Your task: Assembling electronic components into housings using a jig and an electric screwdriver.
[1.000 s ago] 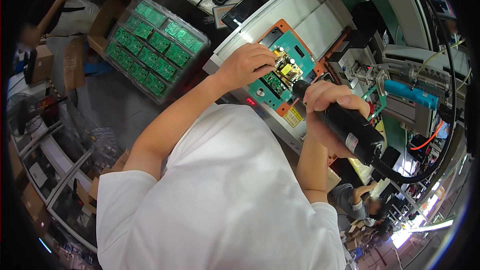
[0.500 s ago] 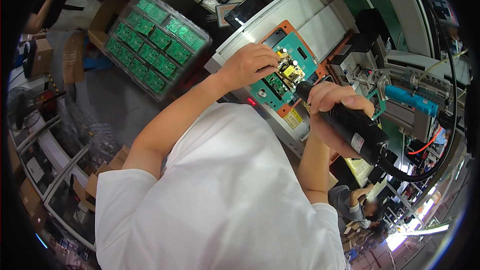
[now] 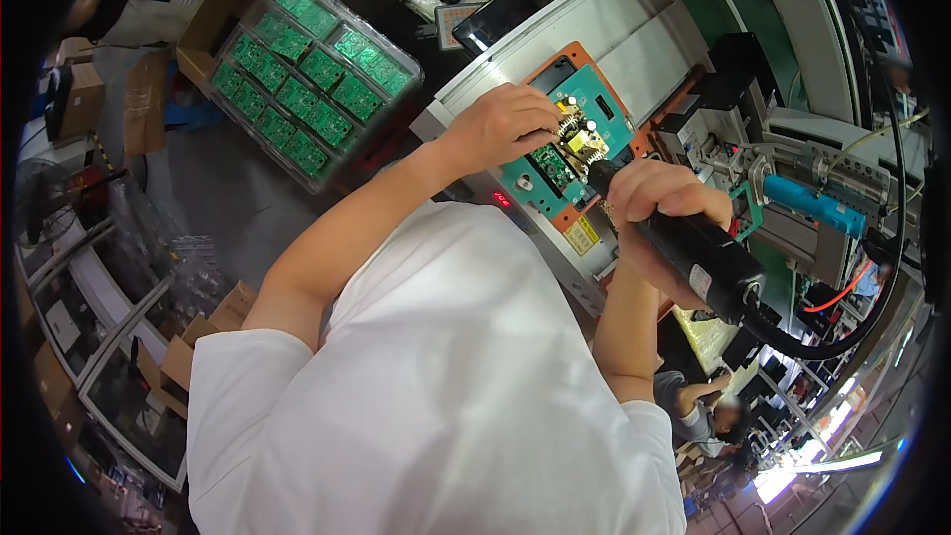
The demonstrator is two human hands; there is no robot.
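My right hand is wrapped round a black electric screwdriver, its cable curving off at the back end. The tool's nose points at a circuit board with a yellow transformer and several capacitors. That board sits on a teal fixture plate framed in orange. A green circuit board lies on the same plate, close to my left hand. Fingers bent together, my left hand rests at the left edge of the populated board; its fingertips are partly hidden, so what they pinch cannot be made out.
Left of the bench, a clear tray holds several green boards. A black phone-like device lies at the bench's far side. To the right stands machinery with a blue cylinder. Another person sits at the lower right.
Both hands keep nearly the same pose, with the screwdriver still at the board. The whole view has shifted slightly.
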